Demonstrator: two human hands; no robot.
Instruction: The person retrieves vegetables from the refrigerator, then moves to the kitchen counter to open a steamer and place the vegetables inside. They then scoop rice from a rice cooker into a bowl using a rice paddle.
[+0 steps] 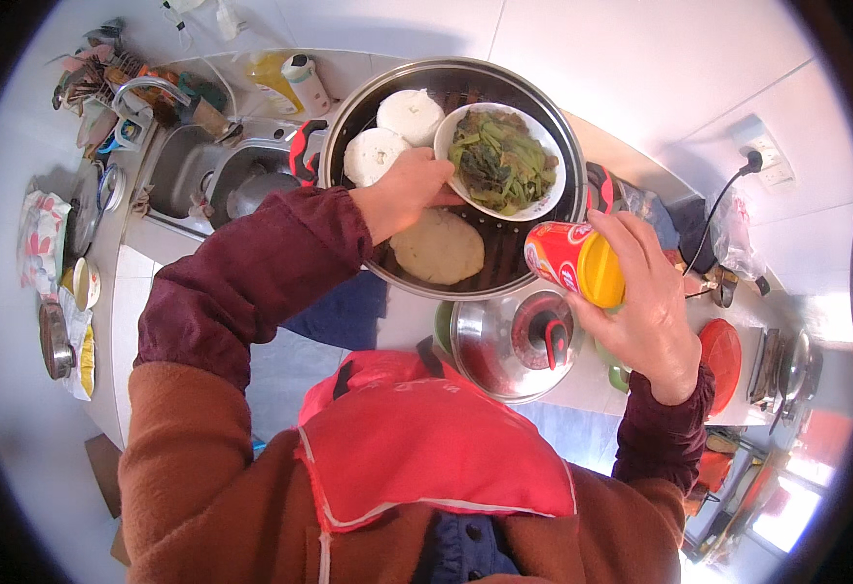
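A white bowl [442,137] of cooked leafy greens [503,157] sits in, or is held over, a round metal steamer pot [463,64]. My left hand [410,188] grips the bowl's left rim. My right hand [638,292] holds a red container with a yellow lid [561,252], tilted near the pot's lower right edge; its red end points toward the bowl. Two round white buns [410,117] lie in the pot's upper left. Below the bowl rests a flat pale bread [437,248] on the dark slatted rack.
A glass lid with a red-and-black handle [517,347] lies nearer me on the counter. At left are a double steel sink [185,164] and faucet [152,84]. Behind the sink stand a yellow bottle [274,80] and a white bottle [306,84]. A plugged cord [722,193] hangs at right.
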